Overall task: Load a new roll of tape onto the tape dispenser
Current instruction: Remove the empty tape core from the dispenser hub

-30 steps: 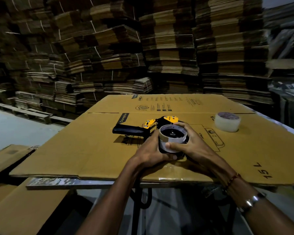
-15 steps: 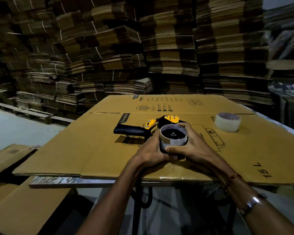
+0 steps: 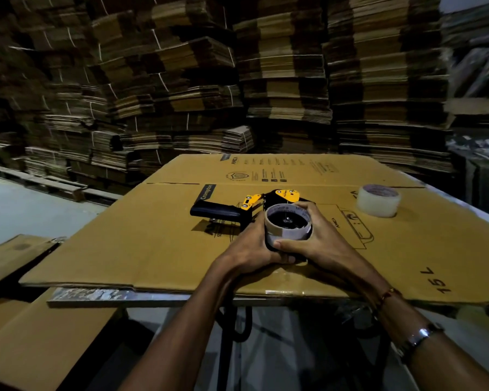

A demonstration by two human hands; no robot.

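My left hand (image 3: pixel 251 244) and right hand (image 3: pixel 316 241) wrap the cardboard core (image 3: pixel 287 225) seated on the black-and-yellow tape dispenser (image 3: pixel 246 207), fingers curled around its round wall. The glossy clear tape roll (image 3: pixel 378 200) sits well apart on the flat corrugated cardboard sheet (image 3: pixel 153 244).

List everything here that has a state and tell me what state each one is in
tape dispenser: lying on its side on the cardboard sheet.
cardboard core: nearly empty, on the dispenser's hub.
left hand: grips the dispenser beside the core.
right hand: curled round the core.
full tape roll: flat on the sheet, untouched.
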